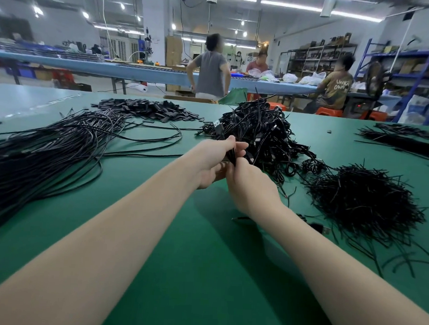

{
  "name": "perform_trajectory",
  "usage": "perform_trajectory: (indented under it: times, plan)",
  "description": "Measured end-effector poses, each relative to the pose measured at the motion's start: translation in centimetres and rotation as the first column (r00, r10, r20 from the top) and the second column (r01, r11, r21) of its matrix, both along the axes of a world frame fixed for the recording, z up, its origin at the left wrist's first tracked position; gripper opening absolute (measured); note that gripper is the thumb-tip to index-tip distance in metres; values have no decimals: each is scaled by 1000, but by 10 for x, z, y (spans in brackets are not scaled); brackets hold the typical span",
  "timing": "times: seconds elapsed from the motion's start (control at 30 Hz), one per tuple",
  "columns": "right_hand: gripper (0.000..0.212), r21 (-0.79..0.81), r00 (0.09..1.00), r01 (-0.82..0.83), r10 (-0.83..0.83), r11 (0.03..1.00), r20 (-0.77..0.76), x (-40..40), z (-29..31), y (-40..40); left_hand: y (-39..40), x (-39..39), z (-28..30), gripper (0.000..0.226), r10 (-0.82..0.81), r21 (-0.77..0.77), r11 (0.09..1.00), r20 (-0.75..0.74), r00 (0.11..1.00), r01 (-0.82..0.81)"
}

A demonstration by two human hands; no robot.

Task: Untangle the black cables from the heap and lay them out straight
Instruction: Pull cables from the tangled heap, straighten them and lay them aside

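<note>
Both hands meet at the near edge of the tangled heap of black cables (257, 134) in the middle of the green table (179, 235). The left hand (214, 162) and the right hand (249, 184) pinch a few cable strands (232, 154) between curled fingers. Straightened cables (48, 143) lie at the left. If they pull too hard, knots may tighten or the whole heap may slide.

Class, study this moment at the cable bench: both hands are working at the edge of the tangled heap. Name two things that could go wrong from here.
1. The left hand and right hand grip cables still knotted into the tangled heap; pulling could drag the whole heap along or tighten its knots.
2. The pile of short black pieces lies close beside the heap, so a freed cable may sweep through and scatter it.
</note>
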State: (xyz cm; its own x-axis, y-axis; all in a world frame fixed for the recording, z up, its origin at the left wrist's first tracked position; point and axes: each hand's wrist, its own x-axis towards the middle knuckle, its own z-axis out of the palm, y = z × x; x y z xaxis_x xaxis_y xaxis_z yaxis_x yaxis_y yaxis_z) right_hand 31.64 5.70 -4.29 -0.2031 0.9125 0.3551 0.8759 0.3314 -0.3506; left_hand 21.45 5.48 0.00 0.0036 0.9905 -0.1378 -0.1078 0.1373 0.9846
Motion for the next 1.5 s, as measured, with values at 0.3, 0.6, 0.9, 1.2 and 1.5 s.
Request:
perform_trajectory:
  times: [0.3, 0.6, 0.9, 1.2, 1.5]
  plan:
    - [32, -154, 983, -132, 149, 979, 111, 21, 18, 14, 7, -29, 0, 55, 540, 517, 803, -841, 3, 295]
    - [31, -262, 741, -397, 475, 880, 474, 39, 72, 13, -11, -25, -19, 20, 776, 555, 547, -618, -131, 627]
    - [62, 72, 837, -166, 102, 983, 538, 87, 101, 22, -15, -33, -63, 28, 578, 599, 794, -796, 178, 99]
    - [22, -580, 742, -100, 449, 808, 498, 115, 56, 11, -11, -44, -65, 38, 611, 585, 777, -610, 505, -234]
    - [66, 386, 926, 21, -164, 922, 340, 95, 151, 60, -12, -46, -64, 37, 591, 553, 793, -599, 540, -254]
